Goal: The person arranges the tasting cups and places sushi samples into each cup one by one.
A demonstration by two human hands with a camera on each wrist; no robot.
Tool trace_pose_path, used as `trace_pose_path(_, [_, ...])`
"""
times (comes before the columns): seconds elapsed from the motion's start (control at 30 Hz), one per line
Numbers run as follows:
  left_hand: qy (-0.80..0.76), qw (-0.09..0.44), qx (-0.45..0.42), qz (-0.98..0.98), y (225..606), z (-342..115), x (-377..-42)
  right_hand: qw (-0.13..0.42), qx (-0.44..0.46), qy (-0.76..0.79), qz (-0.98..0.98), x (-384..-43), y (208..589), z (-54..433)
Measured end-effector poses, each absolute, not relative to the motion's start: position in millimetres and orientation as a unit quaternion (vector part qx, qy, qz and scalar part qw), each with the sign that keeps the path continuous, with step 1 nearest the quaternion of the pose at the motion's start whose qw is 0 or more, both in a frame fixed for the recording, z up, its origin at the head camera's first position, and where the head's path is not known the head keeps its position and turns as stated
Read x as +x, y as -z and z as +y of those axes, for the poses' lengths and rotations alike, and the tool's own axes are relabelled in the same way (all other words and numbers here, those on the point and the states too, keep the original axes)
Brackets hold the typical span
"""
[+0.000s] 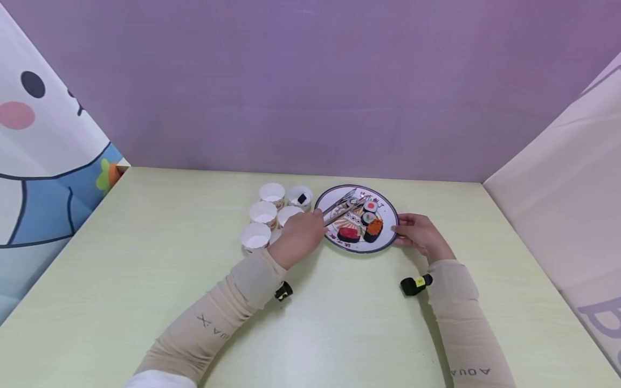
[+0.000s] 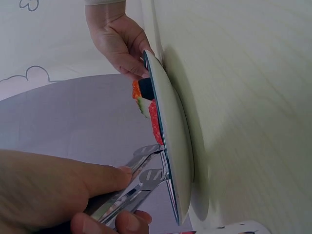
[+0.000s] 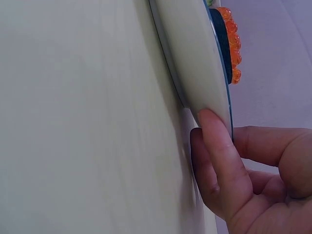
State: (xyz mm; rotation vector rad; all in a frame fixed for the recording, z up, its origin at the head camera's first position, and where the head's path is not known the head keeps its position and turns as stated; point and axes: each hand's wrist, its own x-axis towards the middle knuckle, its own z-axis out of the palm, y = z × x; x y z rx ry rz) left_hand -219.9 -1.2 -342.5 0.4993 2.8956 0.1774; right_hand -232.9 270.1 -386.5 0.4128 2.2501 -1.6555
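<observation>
My left hand [image 1: 302,235] grips a pair of metal tongs [image 1: 335,208], whose ends reach over the plate from its left side. One sushi roll [image 1: 352,202] is by the tong tips; whether they pinch it I cannot tell. The oval, dark-rimmed plate [image 1: 330,243] is pinched at its right edge by my right hand [image 1: 421,233], thumb above and fingers beneath. On it lie an orange roe sushi [image 1: 373,228], a red-topped sushi [image 1: 348,234] and small rolls [image 1: 371,206]. In the right wrist view, the fingers [image 3: 219,146] press the plate's pale underside [image 3: 195,58].
Several white paper cups [image 1: 262,212] stand grouped left of the plate, partly behind my left hand. A black piece [image 1: 302,199] shows in the back right cup. The pale table [image 1: 310,334] ends at a purple backdrop [image 1: 310,108].
</observation>
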Motion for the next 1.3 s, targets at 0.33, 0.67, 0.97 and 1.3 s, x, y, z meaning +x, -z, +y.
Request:
trace_pose_path(0.33, [-0.033,0.079,0.178,0.98,342.5,-3.5,-220.5,0.155,0.143,0.58,0.787,-232.4,386.1,270.4])
trace_pose_path(0.67, [-0.029,0.044,0.191,0.98,336.3,-15.5,-217.1,0.156,0.155,0.569,0.792,-232.2,387.5,271.8])
trace_pose_path(0.97, [-0.026,0.03,0.203,0.978,332.4,-33.4,-211.6,0.16,0.145,0.57,0.792,-232.9,387.1,269.9])
trace_pose_path(1.3, [-0.023,0.038,0.185,0.982,330.0,-51.2,-209.9,0.159,0.141,0.573,0.791,-233.1,386.5,267.6])
